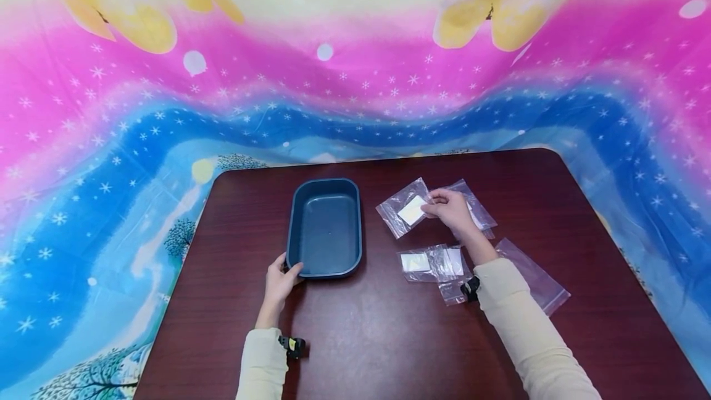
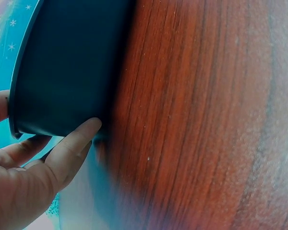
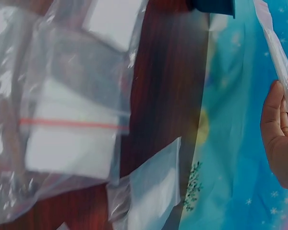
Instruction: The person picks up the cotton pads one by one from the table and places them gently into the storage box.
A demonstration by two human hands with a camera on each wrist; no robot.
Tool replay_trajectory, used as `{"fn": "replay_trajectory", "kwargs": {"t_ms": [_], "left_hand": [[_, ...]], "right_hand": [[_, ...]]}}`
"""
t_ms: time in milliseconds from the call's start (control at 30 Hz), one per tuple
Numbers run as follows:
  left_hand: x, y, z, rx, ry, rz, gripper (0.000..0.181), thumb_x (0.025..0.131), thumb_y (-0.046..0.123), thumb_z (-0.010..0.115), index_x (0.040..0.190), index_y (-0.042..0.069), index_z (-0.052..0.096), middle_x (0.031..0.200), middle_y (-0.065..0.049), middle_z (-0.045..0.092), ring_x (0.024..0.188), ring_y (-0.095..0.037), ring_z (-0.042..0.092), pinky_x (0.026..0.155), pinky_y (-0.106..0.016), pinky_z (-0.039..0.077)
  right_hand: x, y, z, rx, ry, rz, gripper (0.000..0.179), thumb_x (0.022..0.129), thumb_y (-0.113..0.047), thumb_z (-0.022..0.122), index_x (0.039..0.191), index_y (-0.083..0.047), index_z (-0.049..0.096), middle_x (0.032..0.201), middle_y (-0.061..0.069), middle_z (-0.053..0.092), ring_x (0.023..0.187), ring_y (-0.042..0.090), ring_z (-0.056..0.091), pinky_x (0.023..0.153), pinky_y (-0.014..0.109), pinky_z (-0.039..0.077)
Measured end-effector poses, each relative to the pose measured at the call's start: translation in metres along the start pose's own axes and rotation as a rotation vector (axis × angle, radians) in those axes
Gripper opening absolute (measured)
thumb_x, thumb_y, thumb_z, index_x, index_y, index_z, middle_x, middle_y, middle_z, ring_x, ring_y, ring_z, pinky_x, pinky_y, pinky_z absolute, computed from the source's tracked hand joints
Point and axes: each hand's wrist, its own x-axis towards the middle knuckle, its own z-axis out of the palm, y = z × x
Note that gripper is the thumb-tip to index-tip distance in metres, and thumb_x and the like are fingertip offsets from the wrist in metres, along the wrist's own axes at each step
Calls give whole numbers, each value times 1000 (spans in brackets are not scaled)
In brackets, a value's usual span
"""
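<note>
My left hand (image 1: 280, 281) grips the near-left corner of a dark blue-grey plastic bin (image 1: 330, 233), the thumb over its rim. In the left wrist view, fingers (image 2: 74, 148) lie against the outside of the bin wall (image 2: 67, 72). To the right of the bin, my right hand (image 1: 452, 212) pinches the edge of a clear zip bag (image 1: 395, 218) with a white card-like piece inside. That bag looks raised off the table in the right wrist view (image 3: 276, 48). Another zip bag (image 1: 482, 210) lies partly hidden behind the right hand.
Nearer me, overlapping zip bags (image 1: 416, 263) with white pieces lie on the dark red wooden table (image 1: 361, 338). A larger clear bag (image 1: 536, 279) is partly under the right forearm. A patterned cloth (image 1: 344, 110) hangs behind and around the table.
</note>
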Motion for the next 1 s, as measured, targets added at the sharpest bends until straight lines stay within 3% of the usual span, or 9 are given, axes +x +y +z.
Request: {"fn": "replay_trajectory", "kwargs": {"t_ms": [133, 467, 700, 1000], "left_hand": [[0, 0, 0, 2, 2, 1, 49, 88, 0, 53, 134, -8, 37, 125, -32, 44, 103, -35, 53, 78, -40, 52], [0, 0, 0, -4, 7, -8, 50, 87, -1, 54, 134, -7, 37, 125, -30, 44, 102, -32, 53, 78, -40, 52], [0, -1, 0, -1, 6, 5, 50, 87, 0, 54, 134, -7, 38, 125, -30, 45, 102, -34, 53, 77, -40, 52], [-1, 0, 0, 3, 8, 11, 49, 87, 0, 54, 134, -6, 39, 124, -30, 46, 102, -34, 54, 76, -39, 53]], "right_hand": [[3, -4, 10, -17, -21, -8, 26, 77, 5, 66, 98, 15, 56, 80, 12, 64, 65, 6, 60, 63, 25, 55], [6, -12, 35, 68, -57, -6, 26, 74, 10, 66, 96, 18, 54, 73, 5, 61, 63, 7, 59, 62, 26, 55], [9, -15, 59, 55, -68, 8, 26, 73, 11, 67, 97, 16, 56, 71, 1, 59, 62, 8, 59, 62, 29, 55], [13, -12, 95, -17, -95, 31, 23, 73, 8, 69, 94, 11, 61, 70, 7, 61, 57, 12, 58, 71, 49, 52]]}}
